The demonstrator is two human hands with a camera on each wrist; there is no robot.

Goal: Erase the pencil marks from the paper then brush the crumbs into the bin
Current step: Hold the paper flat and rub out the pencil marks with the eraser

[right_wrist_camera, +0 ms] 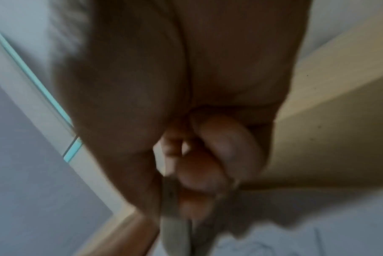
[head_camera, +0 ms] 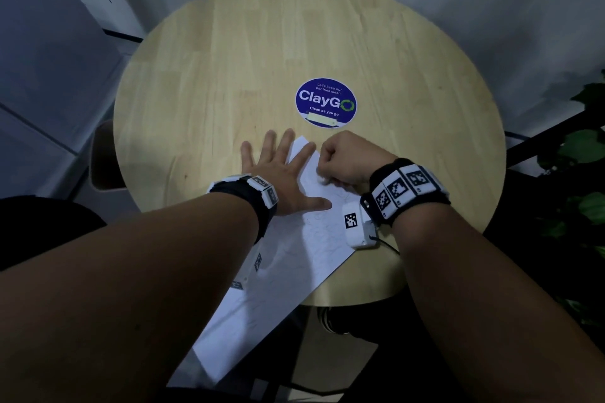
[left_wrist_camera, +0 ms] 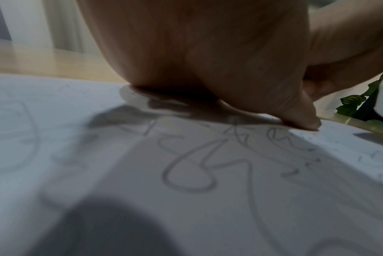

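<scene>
A white sheet of paper [head_camera: 307,249] lies diagonally on the round wooden table [head_camera: 229,75], and its near end hangs over the table's edge. Grey pencil scribbles [left_wrist_camera: 197,164] cover it, with a few small crumbs [left_wrist_camera: 308,161] beside them. My left hand [head_camera: 281,173] lies flat on the sheet's far end, fingers spread, pressing it down. Just to its right, my right hand [head_camera: 347,160] is curled into a fist and grips a whitish eraser [right_wrist_camera: 175,225] whose tip [head_camera: 324,179] touches the paper. No bin is in view.
A round blue ClayGo sticker [head_camera: 325,101] sits mid-table beyond my hands. A green plant [head_camera: 586,147] stands off the table's right side and a chair [head_camera: 101,157] at its left. Bare wood lies all round the paper.
</scene>
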